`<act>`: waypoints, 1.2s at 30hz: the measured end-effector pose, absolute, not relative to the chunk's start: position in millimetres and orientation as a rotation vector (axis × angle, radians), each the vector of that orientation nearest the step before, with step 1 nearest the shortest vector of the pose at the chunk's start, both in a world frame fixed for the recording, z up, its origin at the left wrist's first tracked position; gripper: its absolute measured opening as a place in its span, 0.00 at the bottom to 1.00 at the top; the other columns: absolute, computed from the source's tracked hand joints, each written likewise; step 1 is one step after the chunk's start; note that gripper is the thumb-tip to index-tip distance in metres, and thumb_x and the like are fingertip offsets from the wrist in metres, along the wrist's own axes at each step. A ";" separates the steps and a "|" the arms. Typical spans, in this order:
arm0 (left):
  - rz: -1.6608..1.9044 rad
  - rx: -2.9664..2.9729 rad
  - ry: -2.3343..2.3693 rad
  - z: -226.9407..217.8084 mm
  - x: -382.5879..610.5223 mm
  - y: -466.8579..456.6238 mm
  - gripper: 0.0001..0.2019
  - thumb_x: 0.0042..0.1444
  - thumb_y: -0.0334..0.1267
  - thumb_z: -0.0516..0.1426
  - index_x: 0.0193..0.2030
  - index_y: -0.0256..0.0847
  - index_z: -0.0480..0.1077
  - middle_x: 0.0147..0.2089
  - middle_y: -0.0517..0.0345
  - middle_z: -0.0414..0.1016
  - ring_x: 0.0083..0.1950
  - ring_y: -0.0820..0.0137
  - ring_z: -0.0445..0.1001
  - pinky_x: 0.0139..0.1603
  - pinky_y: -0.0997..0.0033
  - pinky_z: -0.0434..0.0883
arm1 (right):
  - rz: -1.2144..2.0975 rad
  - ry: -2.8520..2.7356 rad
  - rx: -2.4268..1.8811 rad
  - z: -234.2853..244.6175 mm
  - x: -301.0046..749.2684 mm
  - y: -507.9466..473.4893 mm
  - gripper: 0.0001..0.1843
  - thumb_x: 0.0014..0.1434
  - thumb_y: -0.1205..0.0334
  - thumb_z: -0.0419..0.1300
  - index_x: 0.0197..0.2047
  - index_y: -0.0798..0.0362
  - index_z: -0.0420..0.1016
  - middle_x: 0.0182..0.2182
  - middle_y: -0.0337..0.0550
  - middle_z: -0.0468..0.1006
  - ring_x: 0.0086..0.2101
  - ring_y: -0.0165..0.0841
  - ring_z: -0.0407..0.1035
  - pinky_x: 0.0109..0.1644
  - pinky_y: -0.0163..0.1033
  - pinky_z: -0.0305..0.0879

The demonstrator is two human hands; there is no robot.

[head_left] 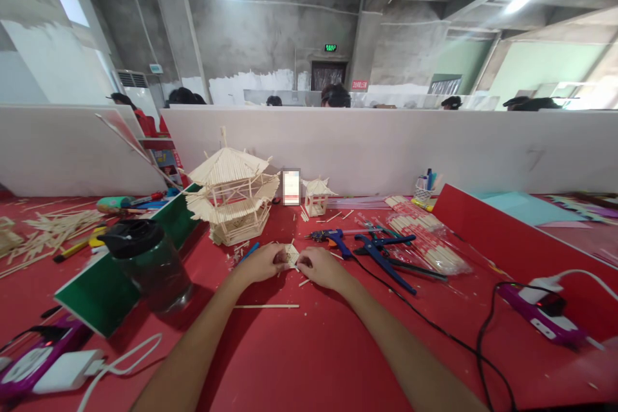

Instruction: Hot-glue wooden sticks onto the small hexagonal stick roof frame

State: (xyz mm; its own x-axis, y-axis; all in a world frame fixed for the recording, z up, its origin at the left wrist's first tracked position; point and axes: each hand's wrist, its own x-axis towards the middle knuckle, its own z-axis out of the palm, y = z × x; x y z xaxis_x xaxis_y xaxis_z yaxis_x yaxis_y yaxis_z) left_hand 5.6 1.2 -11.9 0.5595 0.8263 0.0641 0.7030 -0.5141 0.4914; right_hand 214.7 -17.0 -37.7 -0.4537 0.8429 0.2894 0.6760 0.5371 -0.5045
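Between my two hands is a small flat piece made of pale wooden sticks (290, 253), low over the red table. My left hand (267, 261) has its fingers closed on the left side of it. My right hand (318, 266) pinches at its lower right side; whether a separate small stick is between those fingertips is too small to tell. Behind my left hand stands a two-tiered stick pavilion (236, 196), and a smaller stick pavilion (317, 198) stands farther back. One loose stick (266, 306) lies in front of my left hand.
Right of my hands lie a blue glue gun (340, 243), blue-handled cutters (386, 262) and bagged sticks (429, 248). A dark water bottle (152, 267) stands at left by a green divider (96, 299). Purple power strips (543, 318) and cables flank the workspace. A white partition (367, 148) rises behind.
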 end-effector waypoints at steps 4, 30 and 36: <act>0.412 2.388 1.249 -14.0 4.3 2.8 0.08 0.54 0.43 0.58 0.34 0.40 0.69 0.31 0.59 0.73 0.32 0.69 0.69 0.32 0.74 0.61 | 0.477 -2.276 -1.235 -32.4 214.5 -20.0 0.06 0.56 0.70 0.59 0.31 0.55 0.77 0.29 0.43 0.79 0.30 0.31 0.69 0.33 0.32 0.56; 0.482 2.383 1.059 12.7 24.3 -17.4 0.09 0.57 0.34 0.55 0.38 0.41 0.78 0.36 0.56 0.81 0.36 0.69 0.73 0.39 0.75 0.65 | 0.559 -2.290 -1.015 -14.2 232.1 -21.2 0.03 0.62 0.68 0.56 0.37 0.55 0.72 0.35 0.42 0.73 0.34 0.31 0.66 0.40 0.34 0.61; 0.522 2.340 1.026 8.3 23.4 -14.4 0.11 0.54 0.30 0.54 0.38 0.40 0.79 0.36 0.56 0.81 0.35 0.70 0.74 0.38 0.75 0.65 | 0.483 -2.316 -0.973 -14.8 229.6 -24.1 0.03 0.63 0.68 0.55 0.38 0.54 0.70 0.37 0.43 0.72 0.37 0.32 0.66 0.42 0.35 0.60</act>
